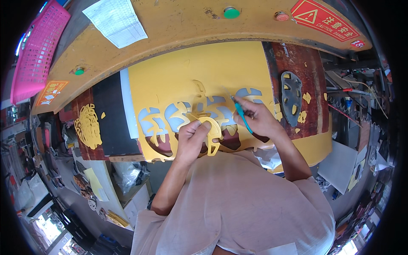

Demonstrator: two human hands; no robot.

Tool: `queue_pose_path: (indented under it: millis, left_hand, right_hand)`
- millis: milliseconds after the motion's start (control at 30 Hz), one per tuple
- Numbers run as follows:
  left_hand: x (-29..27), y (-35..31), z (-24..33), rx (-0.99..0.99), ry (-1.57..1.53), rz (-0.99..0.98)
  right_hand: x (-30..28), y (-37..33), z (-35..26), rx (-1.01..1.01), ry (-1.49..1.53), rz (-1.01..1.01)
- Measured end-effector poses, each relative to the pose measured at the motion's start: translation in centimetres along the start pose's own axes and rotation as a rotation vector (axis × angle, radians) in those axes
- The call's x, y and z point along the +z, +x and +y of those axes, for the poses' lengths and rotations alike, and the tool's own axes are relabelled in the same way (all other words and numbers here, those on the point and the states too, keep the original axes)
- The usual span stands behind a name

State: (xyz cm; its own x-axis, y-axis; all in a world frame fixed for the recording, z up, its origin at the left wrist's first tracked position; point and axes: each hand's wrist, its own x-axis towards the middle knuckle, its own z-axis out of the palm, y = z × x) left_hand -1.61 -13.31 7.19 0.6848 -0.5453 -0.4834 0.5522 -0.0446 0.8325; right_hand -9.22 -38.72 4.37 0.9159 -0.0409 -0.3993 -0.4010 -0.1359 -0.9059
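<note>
Left forearm: enters from the lower centre-left of the frame, beside the shirt, and slants up and to the right, its elbow end low.
Left hand [192, 138]: near the centre of the frame, fingers curled in, thumb pressed over them in a pinch; it has hold of a yellow cut piece.
Yellow cut piece [213, 146]: at the centre of the frame, extending from the pinch to the right and down, a curved band with a looped lower end, over the sheet's near edge.
Right forearm: rises from the sleeve at the lower right and slants up and to the left, wrist higher than elbow.
Right hand [257, 117]: right of centre, fingers closed around a teal-handled tool [242, 114], apart from the left hand.
Tool: handle slanting up and to the left, its thin tip blurred.
Yellow sheet [204, 63]: across the upper centre, with shaped cut-outs along its near part, below both hands.
Metal die [291, 100]: right of the sheet.
Yellow scraps [88, 127]: heaped at the left.
</note>
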Motion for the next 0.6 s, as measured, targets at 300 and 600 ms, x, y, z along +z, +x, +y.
queue_pose_path:
  millis: [300, 600]
  left_hand:
    - [1.2, 0.0, 0.6, -0.124, 0.121, 0.165]
    - [1.4, 0.4, -0.1, -0.028, -0.125, 0.133]
  right_hand:
    - [-7.3, 3.6, 1.4, 0.057, -0.964, 0.424]
    - [-9.7, 5.4, -2.7, 0.2, -1.431, 0.027]
